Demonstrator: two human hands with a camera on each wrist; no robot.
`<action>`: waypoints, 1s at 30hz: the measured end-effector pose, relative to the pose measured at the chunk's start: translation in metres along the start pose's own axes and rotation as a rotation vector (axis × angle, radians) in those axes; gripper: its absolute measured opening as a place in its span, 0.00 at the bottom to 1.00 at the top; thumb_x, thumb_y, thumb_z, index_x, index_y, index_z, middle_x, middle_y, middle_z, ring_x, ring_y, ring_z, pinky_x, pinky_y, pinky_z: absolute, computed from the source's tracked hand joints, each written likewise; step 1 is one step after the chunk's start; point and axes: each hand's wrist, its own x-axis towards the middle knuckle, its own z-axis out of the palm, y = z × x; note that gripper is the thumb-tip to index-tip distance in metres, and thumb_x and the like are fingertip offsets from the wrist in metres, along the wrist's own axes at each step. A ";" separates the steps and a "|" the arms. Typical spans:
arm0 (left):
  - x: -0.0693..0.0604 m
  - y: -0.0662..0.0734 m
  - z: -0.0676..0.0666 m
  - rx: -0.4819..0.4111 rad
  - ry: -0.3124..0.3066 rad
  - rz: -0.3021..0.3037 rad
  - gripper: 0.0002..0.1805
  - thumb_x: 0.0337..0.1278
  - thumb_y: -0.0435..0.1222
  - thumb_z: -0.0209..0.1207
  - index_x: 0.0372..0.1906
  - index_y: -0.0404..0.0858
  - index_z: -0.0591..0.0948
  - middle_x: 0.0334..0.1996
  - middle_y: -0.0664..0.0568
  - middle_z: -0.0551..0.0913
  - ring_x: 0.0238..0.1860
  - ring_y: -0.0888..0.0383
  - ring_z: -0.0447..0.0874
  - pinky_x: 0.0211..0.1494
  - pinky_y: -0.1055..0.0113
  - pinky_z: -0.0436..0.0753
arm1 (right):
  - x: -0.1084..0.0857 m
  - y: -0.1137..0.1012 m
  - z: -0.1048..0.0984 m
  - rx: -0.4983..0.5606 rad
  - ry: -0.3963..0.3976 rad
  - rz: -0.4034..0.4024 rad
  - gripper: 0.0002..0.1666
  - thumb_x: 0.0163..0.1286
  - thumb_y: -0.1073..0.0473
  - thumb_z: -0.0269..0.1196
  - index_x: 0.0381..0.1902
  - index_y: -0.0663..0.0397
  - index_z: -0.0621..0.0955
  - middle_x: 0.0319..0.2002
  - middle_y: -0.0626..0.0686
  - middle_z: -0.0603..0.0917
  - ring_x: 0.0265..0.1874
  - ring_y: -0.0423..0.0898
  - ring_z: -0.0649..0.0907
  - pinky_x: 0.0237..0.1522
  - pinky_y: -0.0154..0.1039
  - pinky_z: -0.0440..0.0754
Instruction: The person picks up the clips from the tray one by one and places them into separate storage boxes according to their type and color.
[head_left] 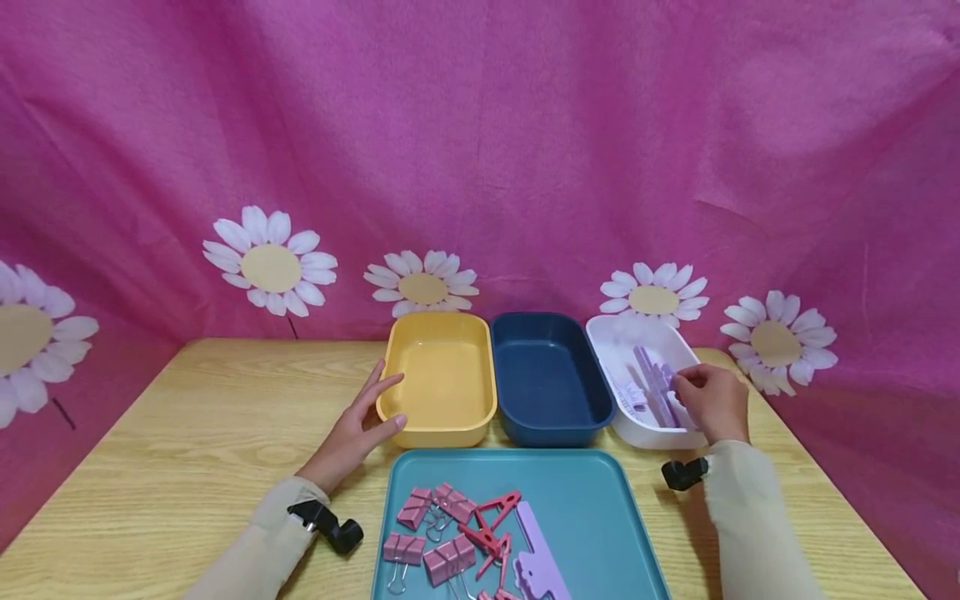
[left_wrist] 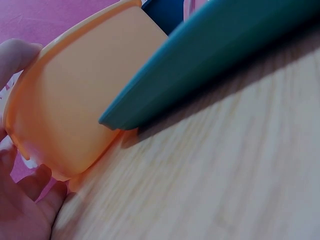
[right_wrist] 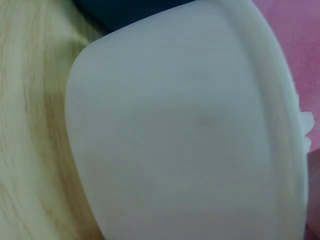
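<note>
Over on the right, the right hand (head_left: 716,404) reaches over the near right side of the white bin (head_left: 651,437), wrist bent, knuckles up, fingers curved down towards the lilac clips (head_left: 654,387) inside; whether the fingertips are pinching one, I can't tell from here. Across the table, the left hand (head_left: 358,425) is spread wide, fingers loose, thumb at the near corner of the yellow bin (head_left: 442,383) and fingertips along its left rim. And those clips! Pale purple, long and slim, lying at angles over one another on the bin's floor. A wider lilac clip (head_left: 538,554) lies on the teal tray (head_left: 592,508), just beside the red pegs (head_left: 491,542).
</note>
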 end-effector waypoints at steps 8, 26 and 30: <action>-0.001 0.001 0.001 -0.018 -0.010 -0.001 0.34 0.63 0.43 0.60 0.72 0.53 0.63 0.77 0.60 0.36 0.76 0.48 0.41 0.73 0.52 0.55 | -0.003 0.002 0.004 -0.016 -0.006 0.010 0.21 0.72 0.53 0.58 0.54 0.64 0.80 0.46 0.63 0.82 0.39 0.54 0.79 0.41 0.39 0.83; 0.000 -0.002 0.000 -0.020 -0.002 0.001 0.33 0.63 0.45 0.60 0.72 0.54 0.64 0.77 0.63 0.37 0.76 0.51 0.39 0.73 0.52 0.54 | -0.002 -0.001 0.007 -0.075 0.001 -0.029 0.19 0.71 0.56 0.58 0.51 0.66 0.81 0.44 0.64 0.82 0.40 0.56 0.77 0.44 0.45 0.81; -0.002 0.004 0.000 -0.014 -0.004 -0.007 0.33 0.64 0.43 0.60 0.72 0.53 0.64 0.77 0.61 0.37 0.76 0.50 0.39 0.73 0.52 0.54 | -0.004 0.000 0.008 -0.085 -0.001 -0.044 0.19 0.71 0.56 0.59 0.50 0.66 0.81 0.43 0.65 0.83 0.40 0.57 0.77 0.46 0.49 0.81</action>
